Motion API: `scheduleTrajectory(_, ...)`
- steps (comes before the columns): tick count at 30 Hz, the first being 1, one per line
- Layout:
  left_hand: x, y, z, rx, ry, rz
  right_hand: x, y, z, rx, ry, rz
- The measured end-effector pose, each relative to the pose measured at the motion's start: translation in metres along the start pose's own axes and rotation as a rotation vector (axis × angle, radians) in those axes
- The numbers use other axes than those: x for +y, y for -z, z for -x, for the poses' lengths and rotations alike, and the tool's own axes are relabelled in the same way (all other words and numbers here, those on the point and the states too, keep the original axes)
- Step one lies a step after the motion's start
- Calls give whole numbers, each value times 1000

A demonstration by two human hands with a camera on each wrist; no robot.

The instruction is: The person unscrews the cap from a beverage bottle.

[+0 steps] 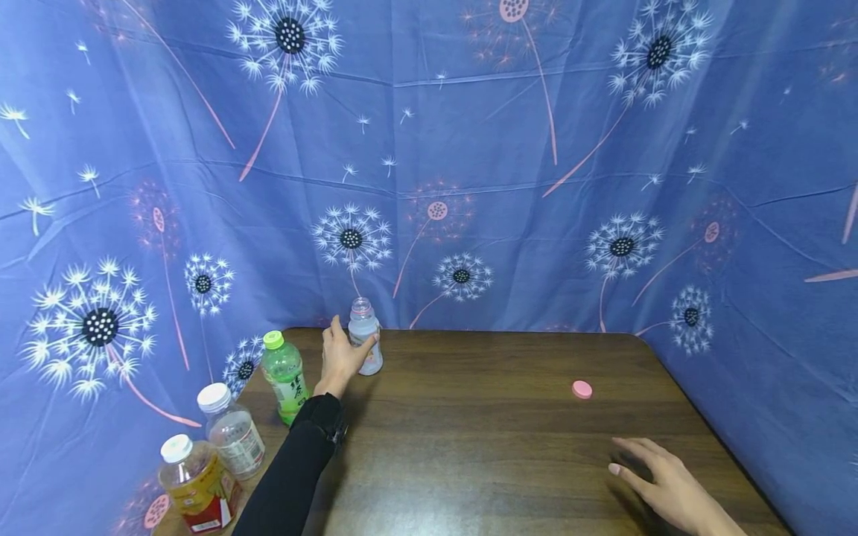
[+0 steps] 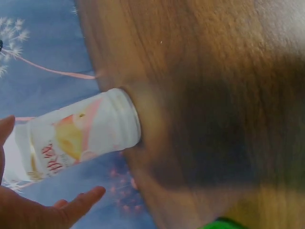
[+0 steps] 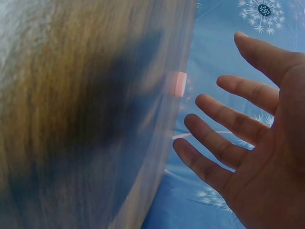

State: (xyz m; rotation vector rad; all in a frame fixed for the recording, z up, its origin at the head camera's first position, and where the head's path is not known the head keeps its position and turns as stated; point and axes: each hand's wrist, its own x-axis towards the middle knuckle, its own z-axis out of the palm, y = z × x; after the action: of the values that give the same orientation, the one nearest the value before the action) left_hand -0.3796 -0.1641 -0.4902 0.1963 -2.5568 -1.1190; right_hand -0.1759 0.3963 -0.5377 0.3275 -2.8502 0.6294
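Note:
A pale plastic bottle (image 1: 365, 335) with an uncapped mouth stands upright near the table's back edge. In the left wrist view its white label (image 2: 71, 136) shows a peach-coloured fruit and red lettering. My left hand (image 1: 342, 359) is beside it with thumb and fingers spread; the thumb overlaps the bottle in the head view, and contact cannot be told. On the right half of the table lies a pink bottle cap (image 1: 582, 389). My right hand (image 1: 660, 480) hovers nearer me than the cap, its fingers extended and holding nothing.
Along the table's left edge stand a green tea bottle (image 1: 284, 380), a clear bottle with a white cap (image 1: 234, 435) and an amber drink bottle (image 1: 197, 484). A blue dandelion-print cloth (image 1: 509, 246) hangs behind and beside the wooden table (image 1: 469, 447).

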Motion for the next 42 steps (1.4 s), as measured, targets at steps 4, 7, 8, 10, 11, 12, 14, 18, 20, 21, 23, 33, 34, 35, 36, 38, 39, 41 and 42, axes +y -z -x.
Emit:
scheduleTrajectory(4, -6, -4, -7, -29, 26, 61, 0, -2, -1, 3, 12, 9)
scheduleTrajectory(7, -9, -8, -11, -25, 11, 92, 0, -3, -1, 19, 22, 26)
scheduleTrajectory(8, -10, -10, -12, -23, 3, 96, -1, -3, -1, 28, 26, 33)
scheduleTrajectory(10, -11, -12, -14, -15, -8, 107, -1, -4, -2, 39, 19, 47)
scheduleTrajectory(11, -12, -14, -15, -9, -18, 108, -1, -4, -2, 41, 21, 45)
scheduleTrajectory(12, -12, -14, -15, -4, -23, 115, -2, -5, -2, 39, 21, 43)
scheduleTrajectory(14, -13, -15, -15, 12, -34, 121, -3, -5, -3, 29, 19, 30)
scheduleTrajectory(18, -13, -16, -14, 27, -51, 147, -4, -6, -4, 24, 27, 13)
scheduleTrajectory(20, -12, -16, -13, 30, -61, 155, -4, -6, -4, 33, 24, 23)
scheduleTrajectory(21, -11, -16, -13, 31, -67, 158, -3, -7, -4, 38, 24, 30)
scheduleTrajectory(23, -8, -17, -12, 32, -80, 161, -3, -7, -4, 44, 26, 33)
scheduleTrajectory(33, 15, -14, 2, -3, -86, 81, -2, -7, -8, 98, 59, 46)
scheduleTrajectory(34, 18, -13, 4, -8, -93, 77, -2, -6, -9, 94, 59, 40)
scheduleTrajectory(35, 20, -14, 5, -8, -103, 70, -3, -6, -10, 90, 61, 37)
scheduleTrajectory(36, 22, -15, 6, -13, -111, 65, -3, -5, -11, 87, 61, 36)
scheduleTrajectory(38, 28, -15, 10, -35, -128, 59, -3, -4, -12, 76, 59, 25)
scheduleTrajectory(39, 31, -16, 13, -48, -136, 58, -4, -3, -13, 66, 54, 17)
scheduleTrajectory(41, 36, -16, 18, -81, -150, 53, -4, -3, -14, 49, 45, 0)
scheduleTrajectory(42, 39, -16, 21, -103, -160, 56, -4, -2, -15, 44, 41, -5)
